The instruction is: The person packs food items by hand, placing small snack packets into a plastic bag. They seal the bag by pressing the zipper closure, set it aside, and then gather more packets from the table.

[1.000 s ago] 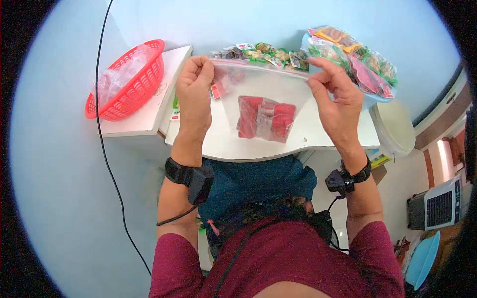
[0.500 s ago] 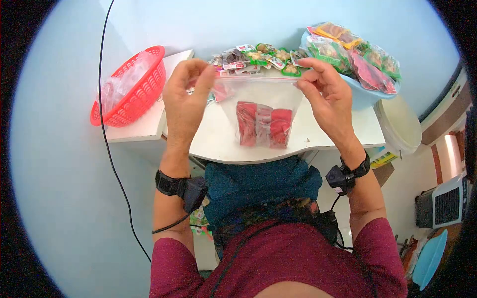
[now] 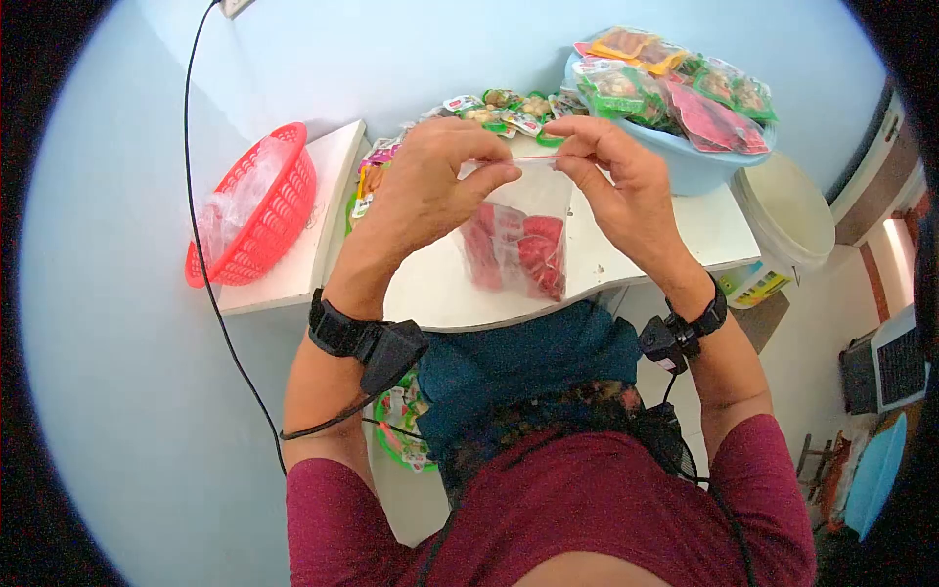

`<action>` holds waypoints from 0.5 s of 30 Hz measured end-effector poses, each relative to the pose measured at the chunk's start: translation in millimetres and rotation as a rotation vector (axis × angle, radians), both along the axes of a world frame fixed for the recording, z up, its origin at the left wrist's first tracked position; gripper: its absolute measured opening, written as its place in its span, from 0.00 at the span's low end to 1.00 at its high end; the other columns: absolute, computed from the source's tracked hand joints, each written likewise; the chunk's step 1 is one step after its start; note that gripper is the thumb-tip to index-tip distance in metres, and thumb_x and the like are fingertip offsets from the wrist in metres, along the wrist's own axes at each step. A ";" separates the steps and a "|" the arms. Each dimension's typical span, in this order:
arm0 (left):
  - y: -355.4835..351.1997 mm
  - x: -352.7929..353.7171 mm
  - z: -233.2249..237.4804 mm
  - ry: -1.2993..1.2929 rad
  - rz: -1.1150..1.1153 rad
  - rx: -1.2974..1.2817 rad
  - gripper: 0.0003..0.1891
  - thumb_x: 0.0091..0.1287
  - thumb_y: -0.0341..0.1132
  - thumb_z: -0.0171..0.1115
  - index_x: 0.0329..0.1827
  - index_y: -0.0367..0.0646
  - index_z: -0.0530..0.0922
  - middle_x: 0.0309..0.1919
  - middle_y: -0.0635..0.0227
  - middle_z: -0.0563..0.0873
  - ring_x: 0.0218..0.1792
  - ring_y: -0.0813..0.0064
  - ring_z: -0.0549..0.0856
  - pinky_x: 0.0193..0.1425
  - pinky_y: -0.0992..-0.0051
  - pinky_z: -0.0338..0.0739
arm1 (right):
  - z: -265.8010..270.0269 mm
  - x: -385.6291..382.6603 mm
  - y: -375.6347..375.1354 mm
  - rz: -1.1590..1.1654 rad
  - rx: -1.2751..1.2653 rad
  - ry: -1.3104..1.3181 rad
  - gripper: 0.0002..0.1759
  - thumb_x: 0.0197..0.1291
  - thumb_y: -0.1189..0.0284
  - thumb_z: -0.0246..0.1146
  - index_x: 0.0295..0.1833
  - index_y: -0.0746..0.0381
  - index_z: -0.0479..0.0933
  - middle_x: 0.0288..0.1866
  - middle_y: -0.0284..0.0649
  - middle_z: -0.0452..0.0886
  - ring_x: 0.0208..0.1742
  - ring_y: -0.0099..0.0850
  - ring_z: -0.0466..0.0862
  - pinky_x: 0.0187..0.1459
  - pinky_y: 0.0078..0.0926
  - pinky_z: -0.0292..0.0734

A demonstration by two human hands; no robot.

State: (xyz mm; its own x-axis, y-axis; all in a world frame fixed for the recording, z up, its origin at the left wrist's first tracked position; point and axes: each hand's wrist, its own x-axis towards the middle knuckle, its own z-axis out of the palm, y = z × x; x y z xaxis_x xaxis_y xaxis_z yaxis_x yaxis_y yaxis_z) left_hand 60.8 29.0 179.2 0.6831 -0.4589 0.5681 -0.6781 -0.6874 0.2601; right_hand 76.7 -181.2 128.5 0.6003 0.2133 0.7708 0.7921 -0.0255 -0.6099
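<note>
A clear zip-lock bag (image 3: 544, 196) hangs upright over the white table, its red-lined top edge stretched between my hands. Inside its lower part are red packets (image 3: 541, 256), seen through the plastic. My left hand (image 3: 430, 181) is closed, thumb and forefinger pinching the top edge near its middle and hiding the left part. At the right end of the same edge, my right hand (image 3: 623, 191) grips the corner between thumb and fingers.
Several small snack packs (image 3: 499, 112) lie along the back of the white table (image 3: 665, 235). A blue basin (image 3: 685, 161) heaped with packs stands back right, above a white bucket (image 3: 782, 215). A red basket (image 3: 269, 230) holding clear bags sits left. A black cable (image 3: 210, 303) hangs there.
My left hand has moved right along the bag's top edge, closer to my right hand, and now pinches it. The bag has tilted slightly. The view has shifted a little.
</note>
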 end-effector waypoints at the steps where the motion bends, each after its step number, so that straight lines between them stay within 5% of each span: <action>1: -2.1 -1.2 0.6 0.010 -0.010 -0.035 0.08 0.58 0.34 0.70 0.35 0.39 0.84 0.30 0.60 0.86 0.34 0.63 0.83 0.42 0.67 0.76 | 0.3 0.5 0.0 0.009 0.022 0.013 0.15 0.61 0.81 0.61 0.54 0.62 0.79 0.33 0.35 0.81 0.36 0.22 0.79 0.42 0.23 0.77; 8: -6.8 -9.6 6.7 0.076 0.060 -0.053 0.08 0.58 0.33 0.70 0.33 0.37 0.82 0.29 0.65 0.85 0.32 0.74 0.82 0.41 0.73 0.76 | 0.7 6.4 -1.6 0.047 0.106 0.130 0.15 0.60 0.75 0.66 0.53 0.63 0.80 0.34 0.34 0.81 0.37 0.19 0.78 0.43 0.21 0.77; 15: -13.2 -16.6 6.4 0.175 0.119 -0.076 0.09 0.58 0.33 0.71 0.32 0.38 0.80 0.25 0.70 0.82 0.28 0.81 0.77 0.35 0.77 0.74 | -6.4 8.5 0.1 0.145 0.065 0.287 0.09 0.60 0.72 0.68 0.42 0.65 0.84 0.29 0.28 0.82 0.29 0.14 0.75 0.31 0.15 0.70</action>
